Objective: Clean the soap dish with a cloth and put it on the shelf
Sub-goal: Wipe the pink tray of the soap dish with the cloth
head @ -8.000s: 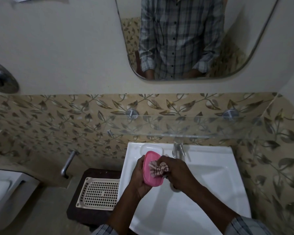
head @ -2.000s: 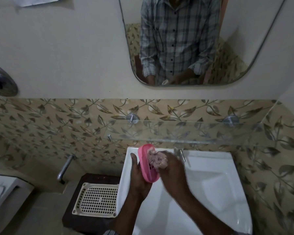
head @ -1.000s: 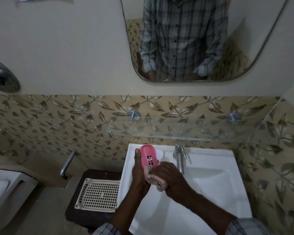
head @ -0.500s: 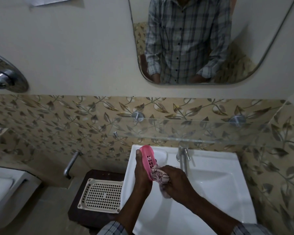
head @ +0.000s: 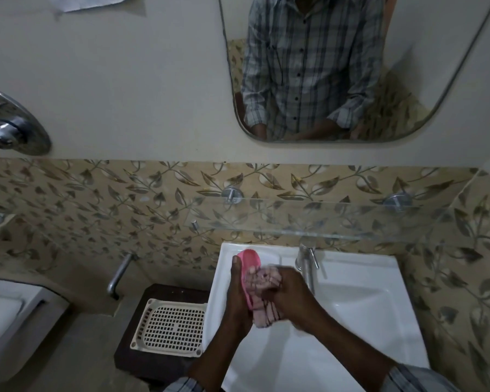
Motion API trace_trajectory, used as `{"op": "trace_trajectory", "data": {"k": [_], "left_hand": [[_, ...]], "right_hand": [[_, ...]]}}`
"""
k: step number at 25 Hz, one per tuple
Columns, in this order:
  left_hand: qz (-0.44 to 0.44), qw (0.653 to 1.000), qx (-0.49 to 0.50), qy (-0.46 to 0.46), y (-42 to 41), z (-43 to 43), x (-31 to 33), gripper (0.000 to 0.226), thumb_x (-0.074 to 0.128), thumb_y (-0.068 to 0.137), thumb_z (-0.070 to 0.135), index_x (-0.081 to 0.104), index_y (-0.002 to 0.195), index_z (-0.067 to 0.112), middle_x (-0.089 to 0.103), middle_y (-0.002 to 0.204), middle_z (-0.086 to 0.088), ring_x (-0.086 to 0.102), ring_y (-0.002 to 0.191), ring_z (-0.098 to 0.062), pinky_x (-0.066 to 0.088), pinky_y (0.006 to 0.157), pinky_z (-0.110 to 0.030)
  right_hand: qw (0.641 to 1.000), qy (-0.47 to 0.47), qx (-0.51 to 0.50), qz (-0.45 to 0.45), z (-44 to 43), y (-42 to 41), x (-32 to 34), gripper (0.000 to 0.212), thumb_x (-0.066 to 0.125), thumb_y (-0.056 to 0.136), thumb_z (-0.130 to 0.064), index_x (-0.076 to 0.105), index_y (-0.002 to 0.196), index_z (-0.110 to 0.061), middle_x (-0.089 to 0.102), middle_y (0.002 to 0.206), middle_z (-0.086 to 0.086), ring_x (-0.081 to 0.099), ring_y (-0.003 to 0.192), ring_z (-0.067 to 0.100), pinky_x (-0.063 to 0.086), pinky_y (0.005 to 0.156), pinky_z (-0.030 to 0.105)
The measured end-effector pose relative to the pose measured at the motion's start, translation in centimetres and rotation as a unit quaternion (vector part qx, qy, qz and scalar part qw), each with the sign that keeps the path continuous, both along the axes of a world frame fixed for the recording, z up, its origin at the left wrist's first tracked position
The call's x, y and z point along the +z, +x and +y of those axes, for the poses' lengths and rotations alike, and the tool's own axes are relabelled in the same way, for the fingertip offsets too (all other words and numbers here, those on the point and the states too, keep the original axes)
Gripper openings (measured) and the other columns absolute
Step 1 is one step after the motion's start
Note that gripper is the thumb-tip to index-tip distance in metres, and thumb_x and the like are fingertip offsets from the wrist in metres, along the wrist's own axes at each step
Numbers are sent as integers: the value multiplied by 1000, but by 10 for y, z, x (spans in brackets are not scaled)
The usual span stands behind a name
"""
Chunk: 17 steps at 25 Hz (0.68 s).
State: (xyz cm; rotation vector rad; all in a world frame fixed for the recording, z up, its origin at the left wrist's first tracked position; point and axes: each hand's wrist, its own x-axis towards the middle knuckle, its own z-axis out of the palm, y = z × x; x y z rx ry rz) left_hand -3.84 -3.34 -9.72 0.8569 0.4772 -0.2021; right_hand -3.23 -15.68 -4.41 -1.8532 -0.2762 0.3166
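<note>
My left hand (head: 238,295) holds the pink soap dish (head: 249,260) on edge over the left side of the white sink (head: 359,321). Only the dish's top end and left rim show. My right hand (head: 290,298) presses a bunched pink patterned cloth (head: 262,298) against the dish's inner face, covering most of it. The cloth hangs a little below the dish. A clear glass shelf (head: 323,219) on two metal pegs runs along the tiled wall just above the sink.
A chrome tap (head: 307,261) stands at the back of the sink, just right of my hands. A cream perforated tray (head: 170,328) lies on a dark stool left of the sink. A mirror (head: 337,69) hangs above the shelf. A toilet (head: 9,315) sits far left.
The right hand has slid the cloth up along the dish, from its lower end to its middle. The left hand keeps the same grip over the sink.
</note>
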Motion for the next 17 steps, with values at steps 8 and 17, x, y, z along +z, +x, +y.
{"op": "trace_trajectory", "data": {"k": [8,17], "left_hand": [[-23,997,-16,-68,0,0,-15,76,29,96,66,78,105,9,74,111,-17,72,105,-29,59,84,-43],[24,998,-52,-32,16,24,-6,77,37,90,66,61,125,2,71,102,-24,71,89,-34,59,80,-46]], "right_hand": [[997,26,1,69,5,1,-5,25,74,80,-19,76,104,-24,78,97,-4,73,92,10,60,83,32],[985,-108,60,-118,-20,11,-19,9,60,81,-5,68,78,-8,67,67,-3,65,61,7,54,59,23]]}}
